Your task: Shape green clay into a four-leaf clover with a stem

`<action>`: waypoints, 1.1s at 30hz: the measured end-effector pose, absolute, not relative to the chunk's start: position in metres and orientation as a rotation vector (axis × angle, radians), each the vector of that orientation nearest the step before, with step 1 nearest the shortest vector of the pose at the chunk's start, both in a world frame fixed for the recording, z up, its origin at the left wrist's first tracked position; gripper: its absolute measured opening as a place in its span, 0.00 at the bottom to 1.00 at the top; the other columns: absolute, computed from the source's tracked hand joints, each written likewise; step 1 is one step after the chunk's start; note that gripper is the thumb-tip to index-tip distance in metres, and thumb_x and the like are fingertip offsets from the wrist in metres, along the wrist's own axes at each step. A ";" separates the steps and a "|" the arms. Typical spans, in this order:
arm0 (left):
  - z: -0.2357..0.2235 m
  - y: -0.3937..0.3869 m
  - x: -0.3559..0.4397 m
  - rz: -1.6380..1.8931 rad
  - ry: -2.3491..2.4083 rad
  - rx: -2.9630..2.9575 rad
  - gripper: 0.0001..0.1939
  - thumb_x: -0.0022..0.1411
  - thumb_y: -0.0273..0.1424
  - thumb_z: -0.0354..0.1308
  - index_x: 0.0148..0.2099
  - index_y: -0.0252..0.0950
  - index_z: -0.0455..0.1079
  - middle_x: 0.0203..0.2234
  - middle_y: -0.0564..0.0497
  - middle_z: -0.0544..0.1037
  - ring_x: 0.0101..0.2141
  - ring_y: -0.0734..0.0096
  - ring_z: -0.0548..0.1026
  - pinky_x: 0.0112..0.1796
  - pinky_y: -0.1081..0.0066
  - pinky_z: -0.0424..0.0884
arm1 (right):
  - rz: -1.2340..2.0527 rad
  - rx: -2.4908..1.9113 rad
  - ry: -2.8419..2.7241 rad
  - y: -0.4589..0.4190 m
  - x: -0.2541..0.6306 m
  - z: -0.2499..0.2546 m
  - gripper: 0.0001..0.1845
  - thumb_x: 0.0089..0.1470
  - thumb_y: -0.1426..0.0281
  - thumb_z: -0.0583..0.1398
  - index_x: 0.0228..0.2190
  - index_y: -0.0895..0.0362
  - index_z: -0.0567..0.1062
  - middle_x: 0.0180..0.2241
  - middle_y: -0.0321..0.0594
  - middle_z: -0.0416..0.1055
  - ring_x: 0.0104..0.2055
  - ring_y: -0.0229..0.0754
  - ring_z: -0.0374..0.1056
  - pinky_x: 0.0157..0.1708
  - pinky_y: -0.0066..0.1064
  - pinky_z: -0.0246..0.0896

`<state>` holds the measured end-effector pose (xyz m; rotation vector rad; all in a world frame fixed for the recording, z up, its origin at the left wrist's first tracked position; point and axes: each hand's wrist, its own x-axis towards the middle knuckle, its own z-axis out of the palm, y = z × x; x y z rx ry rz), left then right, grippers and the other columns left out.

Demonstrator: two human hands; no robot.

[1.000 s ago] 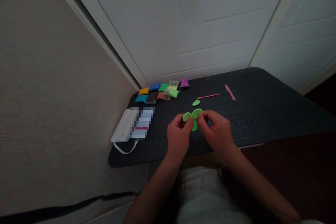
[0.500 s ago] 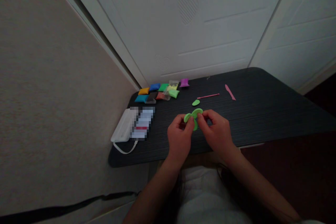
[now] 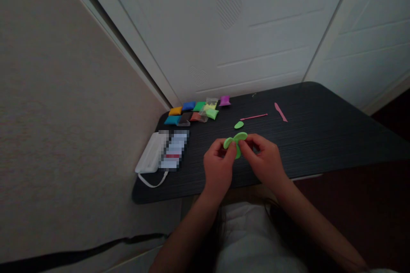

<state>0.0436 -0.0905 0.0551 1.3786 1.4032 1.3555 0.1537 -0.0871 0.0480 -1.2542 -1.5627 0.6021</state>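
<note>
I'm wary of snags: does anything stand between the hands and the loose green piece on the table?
Nothing visible on the table blocks the loose piece; only the green shape in left hand and right hand comes between.

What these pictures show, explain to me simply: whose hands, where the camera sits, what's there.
No machine here: these are one person's bare left hand and right hand. Every picture comes from one camera on that person's head, looking forward and down. Both hands pinch a green lobed piece above the dark table. Beyond lie a small green oval, a thin pink stick and a pink knife-shaped tool. To the left are coloured packets, a white block, a pixelated device and a white cable.
</note>
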 end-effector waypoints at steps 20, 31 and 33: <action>0.053 -0.092 0.045 1.392 1.441 1.417 0.08 0.51 0.35 0.53 0.28 0.34 0.65 0.21 0.56 0.67 0.23 0.78 0.64 0.26 0.78 0.61 | 0.549 -1.304 -1.516 -0.089 0.155 0.051 0.09 0.50 0.67 0.52 0.27 0.57 0.70 0.23 0.35 0.68 0.24 0.35 0.60 0.25 0.26 0.53; 0.051 -0.092 0.043 1.396 1.458 1.431 0.08 0.51 0.35 0.53 0.29 0.35 0.66 0.21 0.56 0.68 0.24 0.78 0.65 0.27 0.77 0.62 | 0.515 -1.270 -1.577 -0.091 0.158 0.052 0.09 0.50 0.69 0.51 0.30 0.57 0.70 0.26 0.37 0.68 0.27 0.36 0.61 0.28 0.27 0.55; 0.050 -0.092 0.042 1.390 1.455 1.435 0.08 0.52 0.35 0.52 0.29 0.35 0.66 0.21 0.55 0.68 0.24 0.78 0.65 0.27 0.77 0.62 | 0.508 -1.277 -1.561 -0.091 0.159 0.052 0.09 0.50 0.68 0.52 0.31 0.57 0.70 0.26 0.37 0.68 0.27 0.36 0.61 0.28 0.28 0.55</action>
